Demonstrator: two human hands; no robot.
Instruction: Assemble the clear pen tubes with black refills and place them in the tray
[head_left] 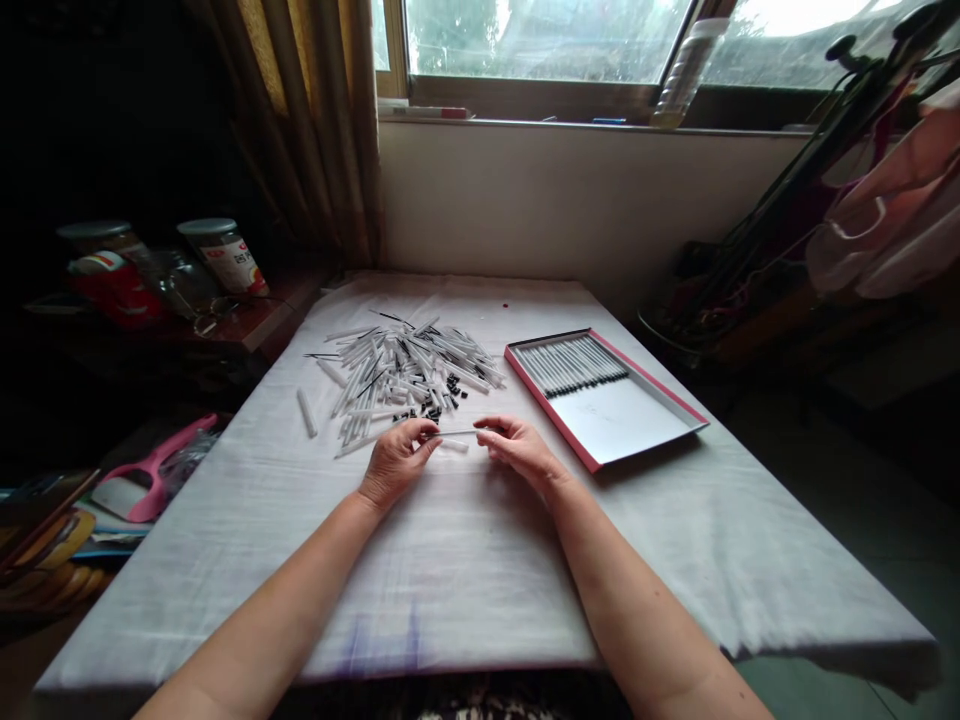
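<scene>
A thin pen refill stretches level between my two hands, just above the near edge of the pile. My left hand is closed on its left end, thumb against fingertips. Its right end is pinched by my right hand; the fingers partly cover that tip. Beyond them lies a loose pile of clear and white pen barrels, mixed with dark refills and small black caps. To the right, a shallow red-edged box holds a row of assembled-looking pens with black ends.
A white cloth covers the table. One barrel lies apart at the left. Pink-handled scissors and lidded jars stand off the table's left side. A plastic bottle leans on the window sill.
</scene>
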